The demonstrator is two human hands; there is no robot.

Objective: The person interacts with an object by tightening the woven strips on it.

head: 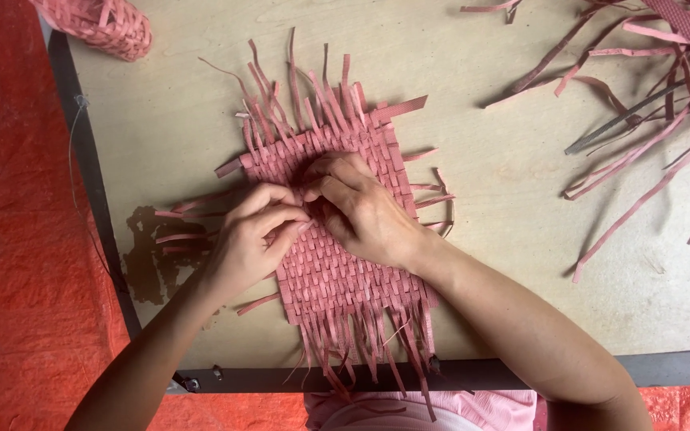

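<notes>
Most of the mat [337,271] looks woven already: a dense pink panel lies flat in the middle of the counter [521,263], between your forearms. Loose strip ends still fringe it on every side, long at the far edge and at the near edge, where they hang over the counter's rim, so I judge the edges unfinished. Your left hand [253,239] and right hand [361,207] meet on the mat's upper middle. The left fingers [281,214] are pinched together on a strip there; the right fingers are curled down onto the weave, though whether they grip anything I cannot tell. Spare strips [640,120] lie well apart at the far right, and a small woven basket [101,24] sits at the far left corner.
</notes>
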